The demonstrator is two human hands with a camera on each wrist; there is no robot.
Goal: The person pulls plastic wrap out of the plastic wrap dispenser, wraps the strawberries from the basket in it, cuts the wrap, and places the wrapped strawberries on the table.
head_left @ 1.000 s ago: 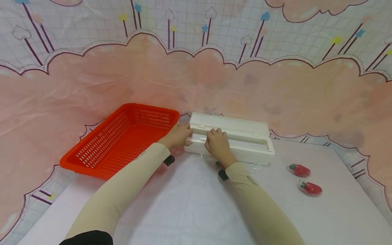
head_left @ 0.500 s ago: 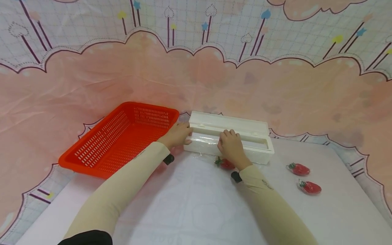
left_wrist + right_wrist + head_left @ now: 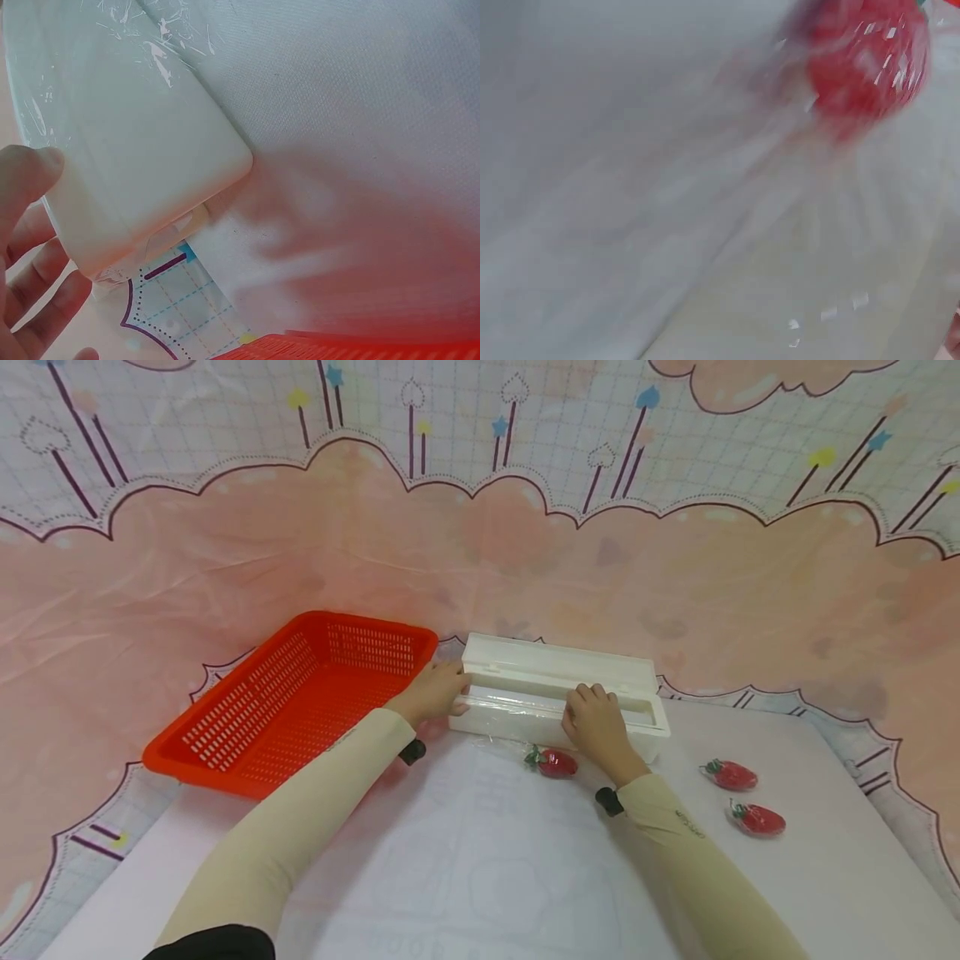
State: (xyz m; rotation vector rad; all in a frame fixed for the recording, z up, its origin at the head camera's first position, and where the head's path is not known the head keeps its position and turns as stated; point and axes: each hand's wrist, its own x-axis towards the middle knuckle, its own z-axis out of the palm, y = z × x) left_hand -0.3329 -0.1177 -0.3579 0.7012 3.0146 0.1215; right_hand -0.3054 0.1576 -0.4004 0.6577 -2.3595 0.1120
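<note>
A white cling film dispenser (image 3: 510, 720) stands with its lid (image 3: 555, 653) raised. Clear film (image 3: 157, 56) lies over its front face and hangs toward the table. My left hand (image 3: 433, 692) grips the dispenser's left end, thumb on the front face, fingers round the far side. My right hand (image 3: 596, 722) is at the front rim toward the right end, fingers curled over it; its fingertips are hidden. A red strawberry (image 3: 557, 763) with green leaves lies just before the dispenser; in the right wrist view the strawberry (image 3: 870, 64) shows blurred behind shiny film.
An orange-red plastic basket (image 3: 247, 710) stands at the left, close to my left forearm. Two film-wrapped strawberries lie at the right, the farther strawberry (image 3: 731, 775) just behind the nearer strawberry (image 3: 759, 819). A printed cloth (image 3: 480, 543) rises behind the white tabletop.
My right hand has slid right along the dispenser's front rim, from near its middle toward its right end, uncovering the strawberry in front. My left hand has stayed at the left end.
</note>
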